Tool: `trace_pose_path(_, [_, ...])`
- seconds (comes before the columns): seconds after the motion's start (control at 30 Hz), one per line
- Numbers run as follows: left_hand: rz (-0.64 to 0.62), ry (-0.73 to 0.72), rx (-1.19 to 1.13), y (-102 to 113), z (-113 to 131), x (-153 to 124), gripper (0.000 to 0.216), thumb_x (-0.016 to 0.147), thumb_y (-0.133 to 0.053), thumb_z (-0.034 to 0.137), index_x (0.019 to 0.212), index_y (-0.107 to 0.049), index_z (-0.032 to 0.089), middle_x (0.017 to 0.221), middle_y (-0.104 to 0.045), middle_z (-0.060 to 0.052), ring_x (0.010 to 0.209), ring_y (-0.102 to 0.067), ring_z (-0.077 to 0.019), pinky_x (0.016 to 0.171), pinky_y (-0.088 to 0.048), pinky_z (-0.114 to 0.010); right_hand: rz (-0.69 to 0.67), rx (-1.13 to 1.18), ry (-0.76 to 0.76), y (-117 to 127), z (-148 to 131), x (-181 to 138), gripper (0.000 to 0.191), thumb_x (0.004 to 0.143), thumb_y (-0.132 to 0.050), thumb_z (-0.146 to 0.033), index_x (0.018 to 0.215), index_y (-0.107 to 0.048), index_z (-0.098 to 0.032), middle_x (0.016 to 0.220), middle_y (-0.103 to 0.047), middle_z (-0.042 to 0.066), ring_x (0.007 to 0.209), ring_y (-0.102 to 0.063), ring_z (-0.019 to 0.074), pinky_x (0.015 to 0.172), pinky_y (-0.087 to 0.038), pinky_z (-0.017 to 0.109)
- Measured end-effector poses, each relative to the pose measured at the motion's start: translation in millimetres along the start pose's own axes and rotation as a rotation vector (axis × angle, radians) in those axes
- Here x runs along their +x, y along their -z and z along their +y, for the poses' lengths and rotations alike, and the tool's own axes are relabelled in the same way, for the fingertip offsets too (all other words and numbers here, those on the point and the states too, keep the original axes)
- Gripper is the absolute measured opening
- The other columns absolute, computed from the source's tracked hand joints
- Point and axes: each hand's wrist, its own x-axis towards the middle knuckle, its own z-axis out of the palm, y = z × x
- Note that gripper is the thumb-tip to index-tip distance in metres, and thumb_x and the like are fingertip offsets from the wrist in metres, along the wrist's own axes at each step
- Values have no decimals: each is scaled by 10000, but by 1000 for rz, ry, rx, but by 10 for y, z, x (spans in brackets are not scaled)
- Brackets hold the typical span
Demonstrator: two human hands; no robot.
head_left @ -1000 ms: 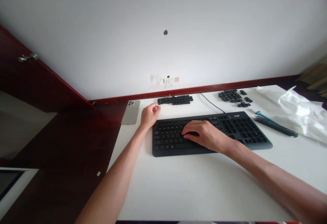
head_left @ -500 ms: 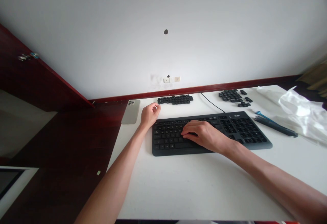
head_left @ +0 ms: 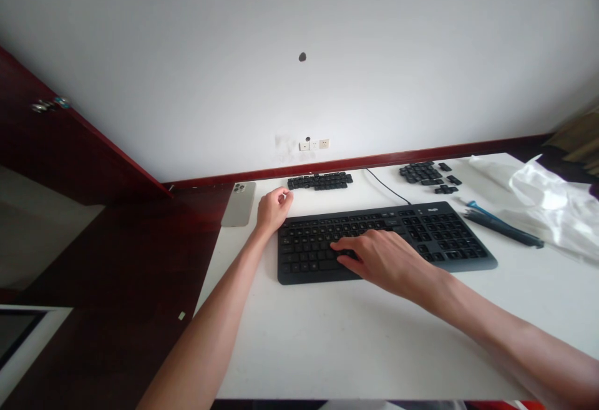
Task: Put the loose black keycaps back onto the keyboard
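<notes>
A black keyboard (head_left: 444, 241) lies on the white table (head_left: 355, 341). My left hand (head_left: 272, 209) rests at the keyboard's far left corner, fingers curled in with thumb against forefinger; what it holds, if anything, is hidden. My right hand (head_left: 381, 259) lies over the middle keys, fingers bent down and pressing on them, with nothing in it. A row of loose black keycaps (head_left: 319, 181) sits behind the keyboard, and another group of keycaps (head_left: 427, 175) lies at the back right.
A phone (head_left: 239, 204) lies face down at the table's left edge. Dark pens (head_left: 503, 229) and a blue one lie right of the keyboard, beside a crumpled clear plastic bag (head_left: 547, 201). The keyboard cable (head_left: 386, 188) runs back toward the wall. Dark floor lies left.
My right hand has slid slightly toward me and down over the lower key rows. My left hand has stayed in place.
</notes>
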Motion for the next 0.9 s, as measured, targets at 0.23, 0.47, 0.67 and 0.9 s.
trace_pose_path(0.23, [-7, 18, 2, -4, 7, -10, 265, 911, -551, 417, 767, -643, 215, 578, -494, 28, 587, -437, -149, 614, -287, -274, -16, 12, -57, 62, -12, 29, 348, 994, -578, -239, 1256, -793, -317, 806, -816, 34, 740, -790, 279, 628, -537, 333])
trace_pose_path(0.47, [-4, 21, 22, -6, -4, -14, 277, 916, -542, 427, 791, -671, 216, 564, -487, 27, 580, -422, -155, 613, -273, -280, -45, -34, -73, 85, -74, 31, 418, 956, -538, -188, 1267, -791, -309, 749, -795, 45, 713, -778, 285, 611, -490, 328])
trace_pose_path(0.67, [2, 7, 28, -19, -18, -19, 269, 919, -548, 426, 789, -663, 221, 566, -485, 33, 578, -417, -150, 614, -268, -279, -63, -27, -98, 96, -101, 51, 437, 939, -517, -179, 1248, -794, -316, 861, -826, 47, 778, -789, 294, 639, -497, 332])
trace_pose_path(0.9, [1, 9, 55, -16, -3, -23, 274, 922, -538, 424, 791, -662, 217, 569, -482, 31, 584, -422, -152, 622, -275, -279, -50, -7, -76, 57, -98, 27, 455, 900, -532, -151, 1256, -790, -272, 770, -802, 53, 728, -776, 281, 604, -473, 319])
